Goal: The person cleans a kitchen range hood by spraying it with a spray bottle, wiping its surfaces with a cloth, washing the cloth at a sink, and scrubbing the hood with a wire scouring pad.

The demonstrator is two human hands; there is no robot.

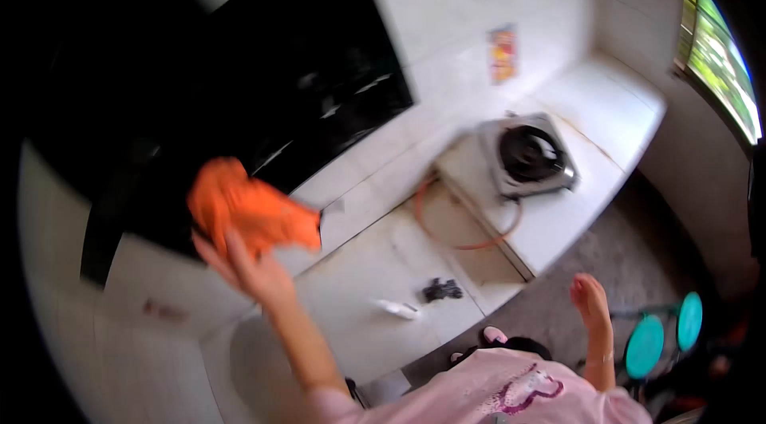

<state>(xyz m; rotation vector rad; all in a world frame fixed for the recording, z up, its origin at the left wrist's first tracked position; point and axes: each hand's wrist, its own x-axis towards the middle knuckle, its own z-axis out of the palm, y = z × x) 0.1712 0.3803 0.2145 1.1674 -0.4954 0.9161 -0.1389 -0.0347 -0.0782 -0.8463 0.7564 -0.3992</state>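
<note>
My left hand [254,271] is raised at the left with an orange cloth [243,205] at its fingers. The cloth is bunched up and hangs to the right of the hand, in front of the lower edge of a dark recess or shelf unit [335,81] in the wall. Part of the fingers is hidden by the cloth. Off to the right, my right hand [590,296] is held above the floor beside my body, fingers loosely curled in, and nothing shows in it.
A gas stove [527,154] stands on the raised white counter [602,109], with an orange hose [463,247] looping from it. On the lower counter [343,296] lie a black crumpled item [441,289] and a white object [397,309]. Teal stools [645,347] stand at right.
</note>
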